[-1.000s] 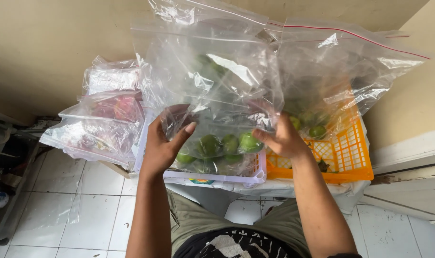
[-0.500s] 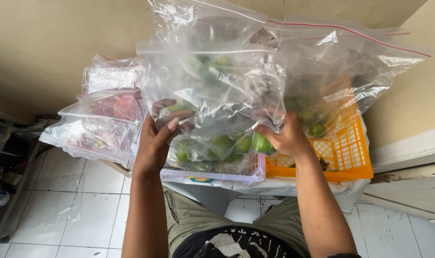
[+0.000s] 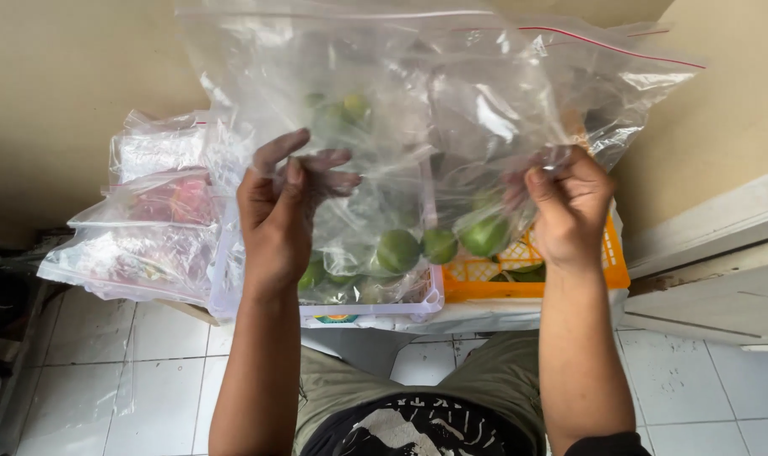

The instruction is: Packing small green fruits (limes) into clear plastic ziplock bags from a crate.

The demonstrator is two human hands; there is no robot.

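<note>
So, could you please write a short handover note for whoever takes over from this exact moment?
Left hand: raised, fingers spread against the clear plastic bag, not clearly gripping.
Right hand: pinching the bag's right side.
The bag is held up over the white basket and orange basket. Green limes sit at its bottom.
More filled bags lie stacked at the left.
Done: limes are in the bag.
Left: the red-striped zip edge looks unsealed.
</note>
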